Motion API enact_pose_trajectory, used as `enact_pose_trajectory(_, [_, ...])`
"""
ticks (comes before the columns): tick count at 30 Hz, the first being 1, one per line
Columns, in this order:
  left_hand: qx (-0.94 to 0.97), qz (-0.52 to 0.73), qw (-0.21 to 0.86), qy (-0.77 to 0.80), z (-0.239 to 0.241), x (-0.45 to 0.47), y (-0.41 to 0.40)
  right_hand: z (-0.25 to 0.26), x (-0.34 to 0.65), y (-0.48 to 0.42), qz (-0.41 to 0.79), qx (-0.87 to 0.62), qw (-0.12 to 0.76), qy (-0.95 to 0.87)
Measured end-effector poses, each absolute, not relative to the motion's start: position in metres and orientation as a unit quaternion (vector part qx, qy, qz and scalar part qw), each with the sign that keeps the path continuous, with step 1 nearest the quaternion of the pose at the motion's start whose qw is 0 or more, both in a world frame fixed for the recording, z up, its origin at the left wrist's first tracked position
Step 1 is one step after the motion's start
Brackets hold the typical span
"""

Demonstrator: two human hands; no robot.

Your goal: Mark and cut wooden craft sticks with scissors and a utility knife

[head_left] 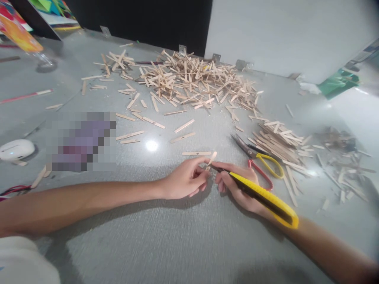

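Observation:
Between thumb and fingers my left hand (188,177) pinches a short wooden craft stick (212,158), its tip pointing up. My right hand (237,185) grips a yellow and black utility knife (263,197); its blade end meets the stick at my left fingertips. How deep the blade goes into the wood I cannot tell. Just beyond my fingers lies another craft stick (196,153) with a dark mark in its middle. To the right of it rest scissors (257,156) with one red and one yellow handle, partly behind my right hand.
A large heap of craft sticks (189,79) lies at the back, with a smaller stack (275,142) at the right and wood scraps (349,177) beyond. On the left are a white computer mouse (17,150), a blurred-out purple object (85,142) and a red pencil (26,96).

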State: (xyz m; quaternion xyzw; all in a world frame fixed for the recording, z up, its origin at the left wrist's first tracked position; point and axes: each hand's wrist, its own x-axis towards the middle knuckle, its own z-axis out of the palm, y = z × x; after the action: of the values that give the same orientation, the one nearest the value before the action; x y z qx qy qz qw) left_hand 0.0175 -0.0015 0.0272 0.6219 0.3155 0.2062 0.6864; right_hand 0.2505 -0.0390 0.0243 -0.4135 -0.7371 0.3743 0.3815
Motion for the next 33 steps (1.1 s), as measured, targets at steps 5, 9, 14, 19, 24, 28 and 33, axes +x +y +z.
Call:
enact_pose_trajectory(5, [0.668, 0.192, 0.653, 0.301, 0.024, 0.018, -0.004, 0.020, 0.250, -0.043, 0.335, -0.423, 0.378, -0.752])
enact_pose_trajectory(9, [0.689, 0.191, 0.629, 0.304, 0.021, 0.019, -0.006, 0.018, 0.247, -0.046, 0.338, -0.436, 0.377, -0.744])
enact_pose_trajectory(14, [0.695, 0.214, 0.603, 0.327, 0.017, 0.023, -0.012, 0.021, 0.239, -0.050, 0.339, -0.452, 0.391, -0.727])
enact_pose_trajectory(19, [0.691, 0.233, 0.596, 0.334, 0.013, 0.025, -0.017, 0.032, 0.230, -0.053, 0.384, -0.458, 0.403, -0.693])
enact_pose_trajectory(24, [0.680, 0.242, 0.609, 0.329, 0.011, 0.024, -0.017, 0.029, 0.228, -0.055, 0.384, -0.461, 0.407, -0.689])
enact_pose_trajectory(28, [0.666, 0.244, 0.629, 0.318, 0.010, 0.024, -0.014, 0.018, 0.232, -0.056, 0.349, -0.449, 0.414, -0.711])
enact_pose_trajectory(33, [0.650, 0.244, 0.652, 0.304, 0.012, 0.025, -0.010, 0.015, 0.236, -0.059, 0.304, -0.450, 0.446, -0.712])
